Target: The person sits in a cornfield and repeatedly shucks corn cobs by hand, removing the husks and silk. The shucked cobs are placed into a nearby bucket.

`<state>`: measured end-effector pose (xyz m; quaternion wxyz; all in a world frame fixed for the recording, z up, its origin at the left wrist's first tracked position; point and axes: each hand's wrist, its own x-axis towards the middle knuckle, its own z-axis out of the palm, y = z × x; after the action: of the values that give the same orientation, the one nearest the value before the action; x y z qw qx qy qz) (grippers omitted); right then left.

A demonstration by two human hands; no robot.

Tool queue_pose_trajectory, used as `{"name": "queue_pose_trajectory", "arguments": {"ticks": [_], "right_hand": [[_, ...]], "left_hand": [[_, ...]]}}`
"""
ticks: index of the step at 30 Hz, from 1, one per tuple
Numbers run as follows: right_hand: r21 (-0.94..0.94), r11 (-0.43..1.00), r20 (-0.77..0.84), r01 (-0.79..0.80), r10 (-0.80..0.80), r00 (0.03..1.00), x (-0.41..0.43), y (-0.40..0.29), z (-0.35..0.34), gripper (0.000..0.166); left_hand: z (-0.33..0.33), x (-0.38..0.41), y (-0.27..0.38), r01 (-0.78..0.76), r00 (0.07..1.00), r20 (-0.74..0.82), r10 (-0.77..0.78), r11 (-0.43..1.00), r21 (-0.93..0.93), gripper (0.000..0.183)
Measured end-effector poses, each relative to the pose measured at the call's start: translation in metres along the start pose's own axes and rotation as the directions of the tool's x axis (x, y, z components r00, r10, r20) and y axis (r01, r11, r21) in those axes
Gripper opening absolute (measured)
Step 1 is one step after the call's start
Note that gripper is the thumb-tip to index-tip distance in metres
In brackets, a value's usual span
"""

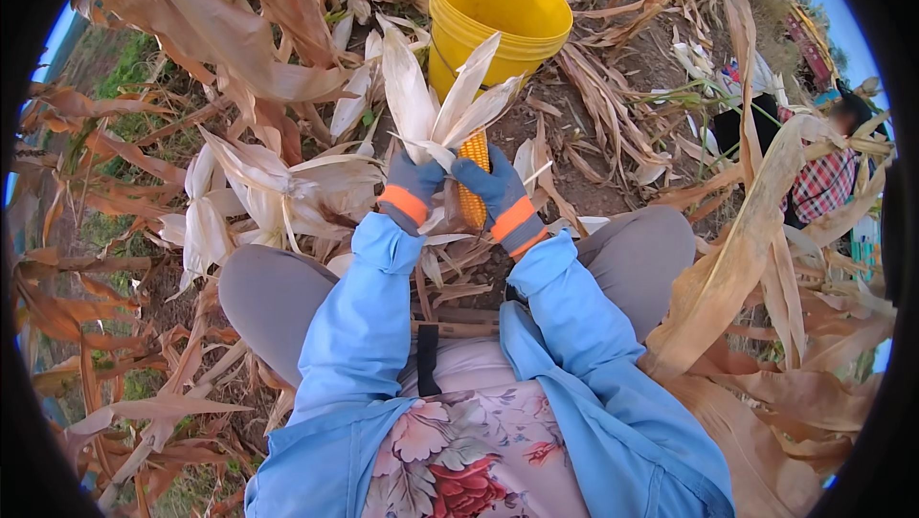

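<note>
Both hands wear grey-blue work gloves with orange cuff bands and meet in front of my knees. My right hand (495,184) grips an ear of yellow corn (474,177), its kernels bare and its length pointing away from me. Pale dry husk leaves (438,105) fan out above my left hand (413,188), which is closed around their base. Whether the husk still joins the cob is hidden by the gloves. Just beyond the husk stands a yellow plastic bucket (495,22) with a wire handle; the part of its inside that I see holds nothing.
Loose pale husks (280,188) lie in a heap by my left knee. Dry corn stalks and leaves (215,30) crowd the left side, and a large dry leaf (739,259) arches at the right. Another person in a checked shirt (826,184) is at the far right.
</note>
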<state>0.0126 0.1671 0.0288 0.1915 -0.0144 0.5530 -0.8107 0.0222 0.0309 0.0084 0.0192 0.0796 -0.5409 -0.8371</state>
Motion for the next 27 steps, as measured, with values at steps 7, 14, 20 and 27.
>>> {"name": "queue_pose_trajectory", "arguments": {"ticks": [7,14,20,27], "right_hand": [[-0.008,0.995,-0.068,-0.103,0.102,0.992,0.0,0.001,-0.003,0.066],[-0.37,0.929,0.027,-0.004,0.015,1.0,-0.002,0.032,-0.011,0.074],[-0.48,0.872,0.194,0.098,-0.004,0.981,-0.01,0.028,-0.013,0.067],[-0.06,0.933,0.255,-0.355,0.358,0.898,-0.029,-0.005,-0.009,0.05]], "left_hand": [[-0.003,0.002,-0.004,0.042,0.999,-0.007,-0.046,0.954,-0.298,0.04],[-0.001,-0.002,0.016,0.176,0.982,0.045,-0.185,0.787,-0.591,0.037],[-0.052,0.015,0.002,0.131,0.991,0.129,-0.042,0.538,-0.833,0.022],[-0.039,0.015,0.015,0.122,0.979,-0.018,-0.205,0.648,-0.752,0.021]]}}
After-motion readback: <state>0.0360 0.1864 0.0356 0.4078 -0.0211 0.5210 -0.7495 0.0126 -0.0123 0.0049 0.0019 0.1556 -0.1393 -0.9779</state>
